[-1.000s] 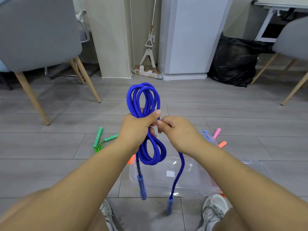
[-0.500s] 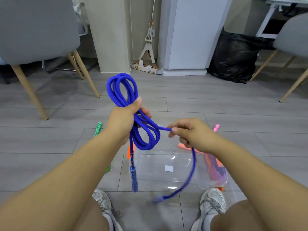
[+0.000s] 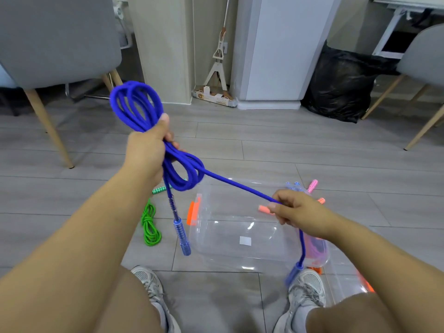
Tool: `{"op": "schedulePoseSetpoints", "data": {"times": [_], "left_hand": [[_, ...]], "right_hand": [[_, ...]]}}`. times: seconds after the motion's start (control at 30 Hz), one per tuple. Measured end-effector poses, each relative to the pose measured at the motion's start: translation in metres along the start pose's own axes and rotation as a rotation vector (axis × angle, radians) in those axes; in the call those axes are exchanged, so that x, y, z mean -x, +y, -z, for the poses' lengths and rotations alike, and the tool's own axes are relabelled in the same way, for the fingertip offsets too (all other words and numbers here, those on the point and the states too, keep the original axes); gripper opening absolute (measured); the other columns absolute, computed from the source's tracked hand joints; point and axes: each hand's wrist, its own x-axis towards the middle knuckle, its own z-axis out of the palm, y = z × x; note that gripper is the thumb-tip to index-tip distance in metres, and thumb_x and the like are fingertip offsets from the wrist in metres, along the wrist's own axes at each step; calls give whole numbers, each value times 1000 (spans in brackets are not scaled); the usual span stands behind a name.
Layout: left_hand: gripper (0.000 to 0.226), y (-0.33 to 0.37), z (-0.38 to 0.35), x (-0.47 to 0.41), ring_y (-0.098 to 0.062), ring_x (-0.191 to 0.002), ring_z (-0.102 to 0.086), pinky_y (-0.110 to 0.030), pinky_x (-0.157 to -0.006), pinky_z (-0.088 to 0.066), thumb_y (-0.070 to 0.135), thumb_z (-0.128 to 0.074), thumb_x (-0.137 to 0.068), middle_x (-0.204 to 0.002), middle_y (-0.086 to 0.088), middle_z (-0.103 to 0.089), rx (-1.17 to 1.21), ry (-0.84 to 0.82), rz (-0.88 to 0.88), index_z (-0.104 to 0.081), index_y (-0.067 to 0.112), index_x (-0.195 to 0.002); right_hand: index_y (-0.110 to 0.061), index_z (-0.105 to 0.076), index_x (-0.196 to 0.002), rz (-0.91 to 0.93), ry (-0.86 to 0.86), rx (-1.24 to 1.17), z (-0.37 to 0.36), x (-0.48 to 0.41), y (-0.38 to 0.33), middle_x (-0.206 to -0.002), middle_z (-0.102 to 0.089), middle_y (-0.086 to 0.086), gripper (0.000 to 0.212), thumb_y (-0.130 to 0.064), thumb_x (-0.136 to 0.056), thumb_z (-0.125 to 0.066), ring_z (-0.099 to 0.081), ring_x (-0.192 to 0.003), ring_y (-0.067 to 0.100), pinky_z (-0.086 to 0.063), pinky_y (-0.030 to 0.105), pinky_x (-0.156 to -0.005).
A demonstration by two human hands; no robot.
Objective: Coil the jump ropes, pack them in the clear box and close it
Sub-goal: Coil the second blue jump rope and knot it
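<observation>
Clear box (image 3: 240,266) sits on the floor just ahead of the shoes (image 3: 146,280). A taut strand of blue rope (image 3: 240,188) slants over its far side, from the left hand (image 3: 144,150) down to the right hand (image 3: 300,213), and bars a reach from beyond. First handle (image 3: 181,236) dangles at the box's left wall. Second handle (image 3: 294,272) hangs at its right end. The near half of the box lies uncovered from above. Green rope (image 3: 150,224) lies left of the box. Bare planks run further left and back to the chair leg (image 3: 48,131) and black bag (image 3: 341,80).
</observation>
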Motion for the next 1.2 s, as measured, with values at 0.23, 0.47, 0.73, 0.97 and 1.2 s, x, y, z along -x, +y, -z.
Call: {"op": "schedulePoseSetpoints", "data": {"times": [0.23, 0.47, 0.73, 0.97, 1.2], "left_hand": [[29, -12, 11, -3, -11, -40, -44, -29, -51, -52, 25, -64, -89, -55, 1, -41, -293, 9, 15, -45, 11, -72], [38, -29, -5, 12, -23, -59, -47, -31, -59, -44, 40, -68, -83, -63, -10, -46, -640, -144, 5, -42, 14, -72], [54, -44, -24, 29, -24, -64, -39, -40, -62, -42, 65, -65, -68, -69, -10, -36, -637, -405, 0, -43, 16, -73], [13, -46, -25, 30, -4, -50, -44, -13, -49, -38, 12, -77, -73, -56, 9, -51, -645, -651, 89, -64, 13, -73], [33, -49, -25, 28, -12, -52, -42, -23, -53, -42, -1, -77, -70, -56, 2, -44, -711, -658, 134, -50, 17, -61]], "right_hand": [[-23, -62, -83, 4, 244, -19, -3, -10, 7, -65, -57, -5, 12, -26, -93, -55, -47, -59, 8, -39, 12, -56], [-24, -67, -85, 122, -43, 164, -6, -2, -39, -71, -58, -6, 12, -30, -89, -58, -51, -67, 5, -44, 23, -71], [-34, -65, -78, 262, 154, -30, -10, -24, -79, -70, -62, -13, 15, -23, -88, -62, -55, -63, -6, -44, 11, -67], [-15, -69, -85, 107, 59, -125, -13, -36, -90, -48, -54, -13, 13, -20, -91, -59, -44, -43, 1, -32, 10, -45], [-18, -63, -74, 30, -8, -205, -9, -38, -87, -69, -47, -1, 22, -24, -93, -54, -34, -57, 13, -31, 23, -49]]}}
